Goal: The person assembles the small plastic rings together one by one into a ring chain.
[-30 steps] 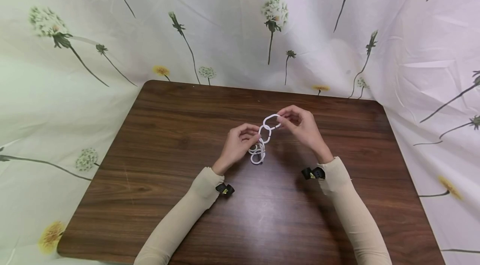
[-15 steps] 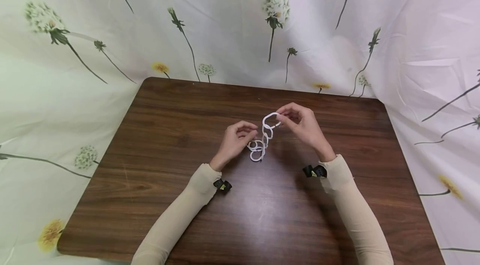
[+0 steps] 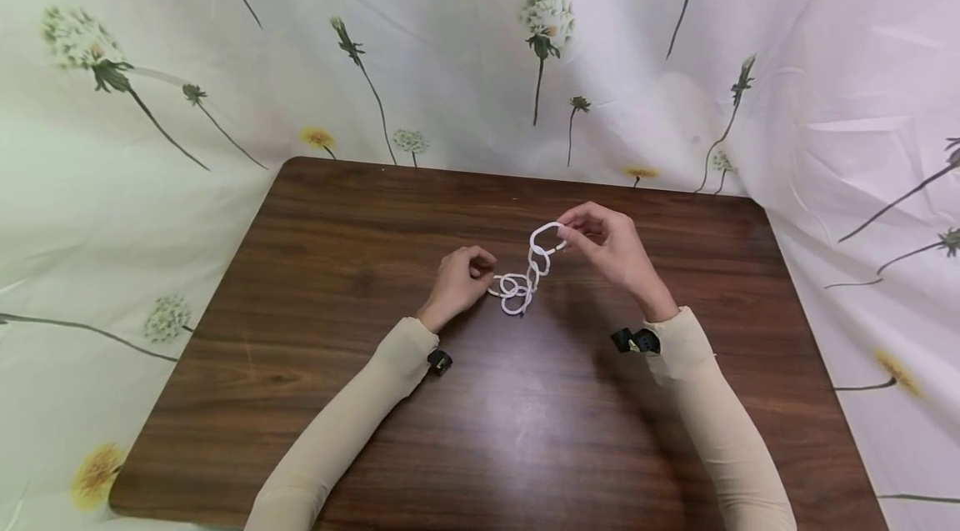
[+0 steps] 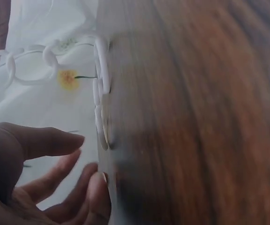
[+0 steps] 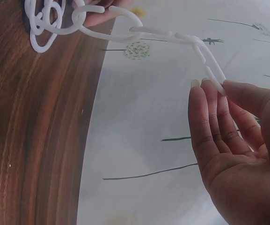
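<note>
A chain of white plastic links runs from a small heap on the table up to my right hand. Thumb and fingers of that hand pinch the end link, lifted off the wood; the right wrist view shows the pinched link close up. Small gaps show in some links. My left hand is low beside the heap's left side. In the left wrist view its thumb stands apart from loosely bent fingers with nothing between them, and the lying links are just beyond the fingertips.
A dark brown wooden table with rounded corners lies under both hands. White cloth printed with dandelions hangs behind and along its sides. Black devices are strapped at the left wrist and the right wrist.
My left hand has let go of a link and moved left and down beside the heap. The right hand keeps its pinch, shifted slightly up and right, and the chain hangs more stretched.
</note>
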`<move>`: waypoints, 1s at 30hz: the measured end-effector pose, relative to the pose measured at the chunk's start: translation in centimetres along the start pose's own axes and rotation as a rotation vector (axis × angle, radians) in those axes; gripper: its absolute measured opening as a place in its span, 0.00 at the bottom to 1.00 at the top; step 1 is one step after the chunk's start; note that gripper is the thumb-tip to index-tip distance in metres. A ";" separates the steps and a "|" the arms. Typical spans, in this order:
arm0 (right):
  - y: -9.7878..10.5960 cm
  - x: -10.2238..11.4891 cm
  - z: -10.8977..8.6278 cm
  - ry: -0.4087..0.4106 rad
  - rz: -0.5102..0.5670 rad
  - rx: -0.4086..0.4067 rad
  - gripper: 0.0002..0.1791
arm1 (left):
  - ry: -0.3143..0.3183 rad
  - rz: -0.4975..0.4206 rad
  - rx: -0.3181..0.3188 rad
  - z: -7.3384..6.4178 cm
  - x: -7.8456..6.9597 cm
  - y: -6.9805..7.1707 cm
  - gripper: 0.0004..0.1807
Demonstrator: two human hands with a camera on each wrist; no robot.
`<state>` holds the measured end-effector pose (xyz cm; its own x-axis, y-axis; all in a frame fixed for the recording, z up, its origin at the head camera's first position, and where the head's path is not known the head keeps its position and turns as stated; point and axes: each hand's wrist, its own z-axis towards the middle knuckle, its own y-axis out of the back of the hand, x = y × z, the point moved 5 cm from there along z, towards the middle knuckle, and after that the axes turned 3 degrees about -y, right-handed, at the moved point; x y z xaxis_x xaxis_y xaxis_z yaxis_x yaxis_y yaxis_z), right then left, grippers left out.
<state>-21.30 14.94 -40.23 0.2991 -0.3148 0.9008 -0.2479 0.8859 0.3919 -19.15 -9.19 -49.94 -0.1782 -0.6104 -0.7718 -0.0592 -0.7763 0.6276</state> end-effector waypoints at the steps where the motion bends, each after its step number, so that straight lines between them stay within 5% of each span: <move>1: 0.1 0.0 0.0 -0.001 -0.001 0.000 0.10 | 0.007 0.011 0.013 0.0 0.0 -0.1 0.13; 10: 0.9 0.1 -0.1 0.005 -0.002 -0.009 0.08 | 0.052 0.135 0.068 0.7 0.0 -0.3 0.12; 30: 4.8 -0.5 -0.8 0.024 0.024 -0.115 0.09 | 0.102 0.208 0.064 0.3 0.8 0.7 0.08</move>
<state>-21.91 19.67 -38.94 0.3171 -0.2862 0.9042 -0.1484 0.9267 0.3454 -19.66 -10.12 -50.08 -0.0933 -0.7711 -0.6299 -0.0942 -0.6230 0.7766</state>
